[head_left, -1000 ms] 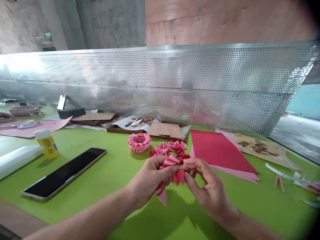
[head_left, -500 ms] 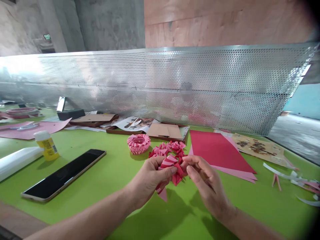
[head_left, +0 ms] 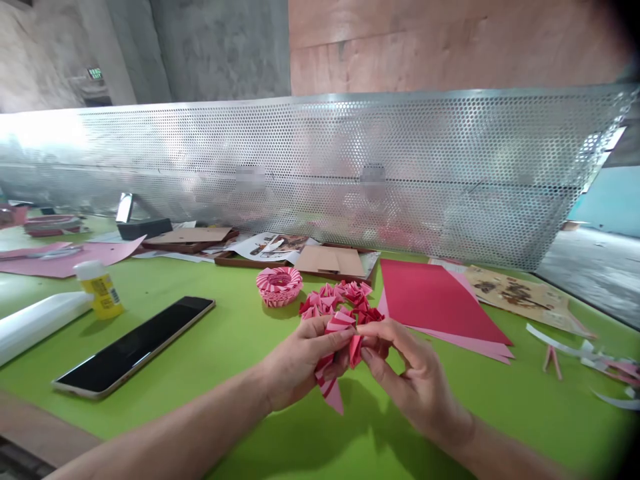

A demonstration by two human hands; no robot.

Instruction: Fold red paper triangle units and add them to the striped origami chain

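One folded pink-and-red paper piece (head_left: 341, 321), held up just over the green desk (head_left: 235, 337), nearer than a pile of similar folds (head_left: 325, 300). Left hand (head_left: 300, 360) has it between thumb and curled fingers; right hand (head_left: 417, 380) is nearly closed, thumb and fingertips pinching the red end. Readable stuff? Yellow bottle (head_left: 105, 295) has print, too blurry for me. Green sign (head_left: 95, 73) lettering's too tiny.
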